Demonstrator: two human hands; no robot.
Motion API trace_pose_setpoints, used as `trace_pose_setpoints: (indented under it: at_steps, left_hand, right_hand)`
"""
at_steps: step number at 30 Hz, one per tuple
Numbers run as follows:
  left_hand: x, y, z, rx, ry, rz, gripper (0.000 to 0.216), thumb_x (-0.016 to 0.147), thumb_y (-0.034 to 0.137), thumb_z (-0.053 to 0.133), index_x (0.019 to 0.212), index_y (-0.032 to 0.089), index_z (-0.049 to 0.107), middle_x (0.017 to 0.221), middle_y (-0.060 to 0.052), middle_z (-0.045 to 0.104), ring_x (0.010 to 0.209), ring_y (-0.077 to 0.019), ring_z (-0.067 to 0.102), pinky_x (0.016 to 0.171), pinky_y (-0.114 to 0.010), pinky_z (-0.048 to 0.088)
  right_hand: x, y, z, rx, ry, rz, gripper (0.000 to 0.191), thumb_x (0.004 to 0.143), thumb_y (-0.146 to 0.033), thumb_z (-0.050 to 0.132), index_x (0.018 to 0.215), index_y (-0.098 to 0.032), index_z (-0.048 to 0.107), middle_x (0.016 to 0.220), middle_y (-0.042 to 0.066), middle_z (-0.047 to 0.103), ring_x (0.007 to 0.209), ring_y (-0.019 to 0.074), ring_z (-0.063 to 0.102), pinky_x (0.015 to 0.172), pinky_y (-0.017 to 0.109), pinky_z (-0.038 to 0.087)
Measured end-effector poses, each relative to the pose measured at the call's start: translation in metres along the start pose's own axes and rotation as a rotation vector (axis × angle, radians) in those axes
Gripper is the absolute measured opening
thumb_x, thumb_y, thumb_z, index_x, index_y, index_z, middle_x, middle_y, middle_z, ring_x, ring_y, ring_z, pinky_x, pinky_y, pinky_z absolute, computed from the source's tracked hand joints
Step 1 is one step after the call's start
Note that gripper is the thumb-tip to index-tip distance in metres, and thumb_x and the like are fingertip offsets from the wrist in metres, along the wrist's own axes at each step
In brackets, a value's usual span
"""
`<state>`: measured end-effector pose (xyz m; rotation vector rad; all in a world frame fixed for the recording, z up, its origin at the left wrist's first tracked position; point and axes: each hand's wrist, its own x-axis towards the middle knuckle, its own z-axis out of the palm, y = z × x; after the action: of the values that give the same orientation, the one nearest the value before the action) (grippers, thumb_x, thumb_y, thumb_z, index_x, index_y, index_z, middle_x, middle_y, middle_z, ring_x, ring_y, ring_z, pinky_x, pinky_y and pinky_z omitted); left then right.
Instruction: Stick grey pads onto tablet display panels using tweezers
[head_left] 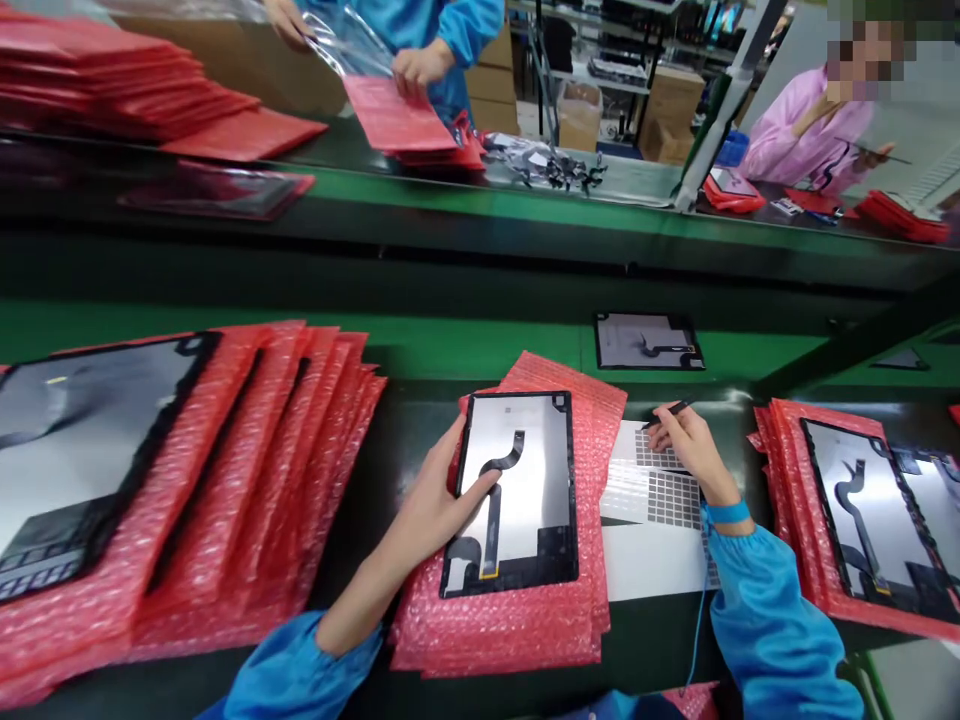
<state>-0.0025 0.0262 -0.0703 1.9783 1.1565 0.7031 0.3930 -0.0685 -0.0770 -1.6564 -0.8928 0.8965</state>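
My left hand (442, 490) grips the left edge of a tablet screen (536, 470), its thumb lying on the silvery back near a dark ribbon cable (493, 530). The screen rests on a pile of red bubble-wrap bags (517, 635). To its right, my right hand (690, 450) pinches a thin black pen-like tool (679, 408). That hand is over sheets of small dark square stickers (673, 498), with the tool's tip close to the upper sheet. Whether a sticker is on the tip is too small to tell. A blue band circles the right wrist.
Bagged screens lean in a thick row of red bubble wrap (247, 530) at left. More screens (855, 500) lie on bags at right. One screen (649, 340) lies on the green strip ahead. Beyond, a co-worker's hands (424, 68) handle a red bag; another person sits far right.
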Motion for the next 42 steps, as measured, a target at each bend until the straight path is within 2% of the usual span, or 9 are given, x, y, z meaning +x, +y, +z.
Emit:
trace_pose_setpoints:
  at_steps: [5,11,20,25,27,29,32,35,42]
  left_hand:
    - [-0.021,-0.003,0.006,-0.039,0.047,-0.013,0.079,0.100,0.048,0.066,0.168,0.025,0.032,0.169,-0.015,0.043,0.156,-0.0365,0.042,0.129,-0.059,0.034]
    - [-0.030,-0.012,0.007,-0.010,0.087,0.015,0.063,0.108,0.041,0.054,0.168,0.032,0.035,0.167,-0.010,0.046,0.155,-0.0323,0.043,0.129,-0.057,0.035]
    - [-0.036,0.003,0.009,-0.035,0.121,-0.044,0.052,0.110,0.038,0.047,0.161,0.025,0.046,0.159,-0.011,0.054,0.150,-0.0273,0.048,0.128,-0.052,0.036]
    - [-0.030,0.012,-0.001,0.125,0.137,-0.022,0.051,0.109,0.037,0.052,0.158,0.022,0.048,0.165,-0.016,0.047,0.152,-0.0320,0.045,0.126,-0.058,0.037]
    - [-0.030,0.026,-0.006,0.250,0.230,0.070,0.050,0.107,0.032,0.055,0.155,0.019,0.050,0.167,-0.020,0.041,0.153,-0.0358,0.041,0.124,-0.061,0.037]
    - [-0.031,0.047,-0.007,0.294,0.279,0.225,0.044,0.105,0.025,0.058,0.149,0.018,0.053,0.157,-0.020,0.052,0.143,-0.0329,0.051,0.117,-0.054,0.045]
    - [-0.034,0.077,0.003,0.258,0.051,0.465,0.036,0.104,0.021,0.058,0.140,0.017,0.056,0.122,-0.011,0.071,0.109,-0.0226,0.068,0.095,-0.038,0.058]
    - [-0.036,0.093,0.023,0.378,-0.190,0.518,0.041,0.107,0.031,0.054,0.141,0.009,0.054,0.111,-0.012,0.071,0.096,-0.0265,0.069,0.080,-0.041,0.062]
    - [-0.035,0.091,0.041,0.546,-0.279,0.474,0.053,0.106,0.038,0.052,0.148,0.005,0.049,0.112,-0.015,0.067,0.098,-0.0308,0.066,0.077,-0.044,0.062]
  right_hand:
    - [-0.001,-0.001,-0.004,0.001,-0.023,0.047,0.054,0.088,-0.072,0.073,0.102,-0.020,0.064,0.071,0.001,0.074,0.055,0.0166,0.072,0.050,0.026,0.059]
    - [0.000,-0.004,-0.004,-0.001,-0.032,0.070,0.056,0.085,-0.073,0.075,0.102,-0.020,0.065,0.070,0.001,0.073,0.055,0.0165,0.071,0.050,0.027,0.059]
    - [-0.002,-0.017,-0.005,0.172,-0.019,0.040,0.050,0.081,-0.068,0.083,0.094,-0.022,0.068,0.066,0.001,0.076,0.053,0.0174,0.072,0.053,0.028,0.060]
    - [-0.030,-0.035,0.034,0.297,-0.108,0.000,0.043,0.090,-0.065,0.077,0.096,-0.024,0.067,0.070,0.002,0.079,0.055,0.0205,0.075,0.052,0.030,0.062]
    - [-0.044,-0.042,0.059,0.300,-0.166,0.000,0.042,0.094,-0.065,0.073,0.098,-0.024,0.065,0.071,0.003,0.080,0.057,0.0217,0.077,0.054,0.032,0.063]
    - [-0.053,-0.047,0.080,0.288,-0.216,0.009,0.041,0.096,-0.064,0.071,0.099,-0.023,0.063,0.073,0.004,0.081,0.059,0.0217,0.078,0.055,0.032,0.064]
    - [-0.057,-0.048,0.097,0.276,-0.253,0.027,0.043,0.095,-0.065,0.072,0.098,-0.023,0.062,0.071,0.003,0.079,0.056,0.0198,0.077,0.053,0.029,0.062]
    - [-0.055,-0.046,0.099,0.275,-0.254,0.039,0.045,0.093,-0.067,0.073,0.098,-0.023,0.063,0.070,0.001,0.077,0.055,0.0187,0.076,0.053,0.028,0.062]
    - [-0.054,-0.043,0.099,0.243,-0.261,0.037,0.045,0.094,-0.068,0.070,0.099,-0.024,0.063,0.070,0.001,0.076,0.056,0.0188,0.075,0.056,0.031,0.064]
